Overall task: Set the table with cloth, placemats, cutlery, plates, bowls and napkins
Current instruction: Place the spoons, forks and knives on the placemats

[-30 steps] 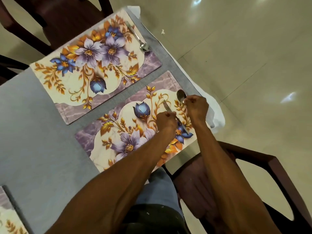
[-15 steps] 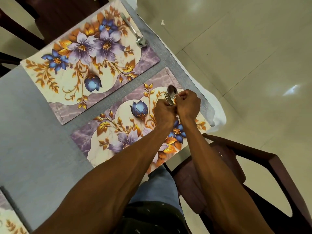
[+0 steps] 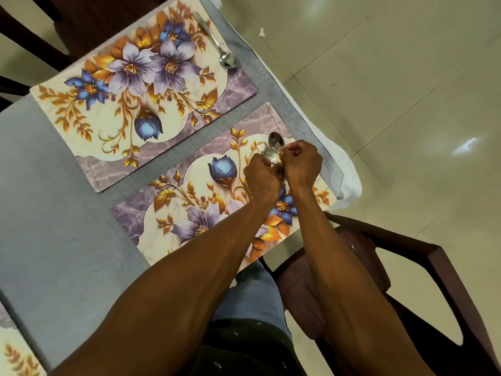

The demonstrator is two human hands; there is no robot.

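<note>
A grey cloth covers the table. Two floral placemats lie on it: the near placemat under my hands and the far placemat beyond it. My left hand and my right hand are pressed together over the near placemat's right end. The left grips a fork and the right grips a spoon; only their heads show above the fingers. Another spoon lies on the far placemat's right edge.
A dark wooden chair stands at the lower right beside my legs. More dark chairs sit at the upper left. A third placemat's corner shows at the lower left. The table edge with white underlay runs just right of my hands.
My two hands, apart a second ago with fork and spoon separate, have come together. The fork and spoon heads now sit side by side.
</note>
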